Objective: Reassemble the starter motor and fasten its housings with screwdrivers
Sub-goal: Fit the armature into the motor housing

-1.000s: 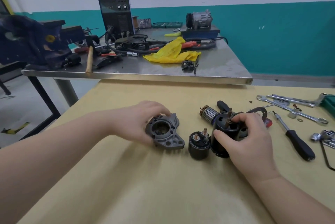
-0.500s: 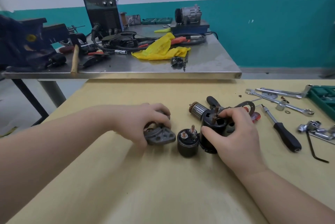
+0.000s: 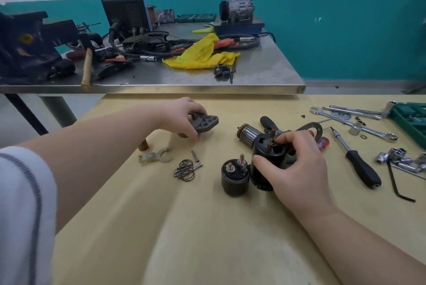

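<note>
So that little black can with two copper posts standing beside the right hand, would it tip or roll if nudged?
The black can stands upright on a flat end and looks squat, so probably steady. Knocked onto its round side, it would likely roll. It looks metal, so probably heavy for its size.

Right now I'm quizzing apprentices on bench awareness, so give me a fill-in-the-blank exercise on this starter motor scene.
1. The left hand grips the grey ____ housing, lifted off the table.
2. The right hand holds the black motor body, which stands beside the ____.
3. The loose screws and spring lie on the ____ table.
4. The black-handled screwdriver lies to the ____ of the right hand.

Missing words: end; solenoid; yellow; right
</note>
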### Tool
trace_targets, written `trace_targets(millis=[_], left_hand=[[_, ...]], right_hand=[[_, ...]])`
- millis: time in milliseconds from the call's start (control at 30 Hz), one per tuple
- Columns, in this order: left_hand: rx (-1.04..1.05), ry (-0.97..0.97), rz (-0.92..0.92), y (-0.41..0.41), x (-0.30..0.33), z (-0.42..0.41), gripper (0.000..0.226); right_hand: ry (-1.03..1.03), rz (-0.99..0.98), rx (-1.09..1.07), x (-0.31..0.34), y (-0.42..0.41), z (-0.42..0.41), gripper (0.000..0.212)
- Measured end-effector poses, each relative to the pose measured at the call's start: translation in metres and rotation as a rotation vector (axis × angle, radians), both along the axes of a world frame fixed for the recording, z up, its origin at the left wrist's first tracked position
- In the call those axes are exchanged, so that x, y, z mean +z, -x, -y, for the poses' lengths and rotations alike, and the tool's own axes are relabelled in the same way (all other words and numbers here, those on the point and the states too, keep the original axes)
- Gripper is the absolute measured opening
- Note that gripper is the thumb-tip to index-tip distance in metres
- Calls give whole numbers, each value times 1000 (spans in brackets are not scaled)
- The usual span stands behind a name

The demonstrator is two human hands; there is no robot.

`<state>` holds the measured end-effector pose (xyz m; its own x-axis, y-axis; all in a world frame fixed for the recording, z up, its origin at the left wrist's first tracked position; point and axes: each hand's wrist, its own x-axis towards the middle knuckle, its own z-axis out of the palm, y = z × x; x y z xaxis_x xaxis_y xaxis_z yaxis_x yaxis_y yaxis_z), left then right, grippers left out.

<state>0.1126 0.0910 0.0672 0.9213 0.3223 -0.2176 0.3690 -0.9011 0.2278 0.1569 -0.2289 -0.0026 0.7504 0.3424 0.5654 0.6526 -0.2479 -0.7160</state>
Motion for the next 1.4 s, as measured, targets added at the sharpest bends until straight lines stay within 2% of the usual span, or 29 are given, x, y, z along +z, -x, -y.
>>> trace_targets(millis=[200,267,333,433,533,600,767,867,1000,1133,1233,1333,1367,1400], left_hand=[[56,-52,-59,-17,-13,-8,85],[60,-81,-107,-21,-7,-5,85],[45,-96,-81,-26,6,5,82],[-141,-41,89,-33,27,38,75],[-449,-128,13,-42,29,85,71],[-531,-233,-37,-51,18,107,61],[-496,-258,48,-58,5,122,45],[-438,-362,-16,-56,1,125,42],[-303,-385,-63,-50,-3,124,38],[-203,-256,-66,-45,-5,120,47],[-180,-114,21,-38,-4,114,54],[-82,226,251,-30,3,109,45],[-52,337,279,-30,5,108,41],[-48,383,281,-29,7,108,39]], right_hand=[[-26,39,9,0,0,-1,40],[-29,38,9,1,1,-2,38],[-29,21,14,2,2,-1,39],[-5,-2,29,4,3,1,43],[17,5,39,6,5,2,44],[16,11,40,6,6,3,42],[23,10,33,5,4,4,41],[25,0,36,3,3,3,41],[38,8,39,0,0,2,42],[-70,-12,63,4,-2,6,36],[-148,-85,-103,13,-27,14,33],[3,-285,-197,27,-65,25,54],[53,-388,-160,30,-75,26,56],[93,-484,-121,31,-82,27,51]])
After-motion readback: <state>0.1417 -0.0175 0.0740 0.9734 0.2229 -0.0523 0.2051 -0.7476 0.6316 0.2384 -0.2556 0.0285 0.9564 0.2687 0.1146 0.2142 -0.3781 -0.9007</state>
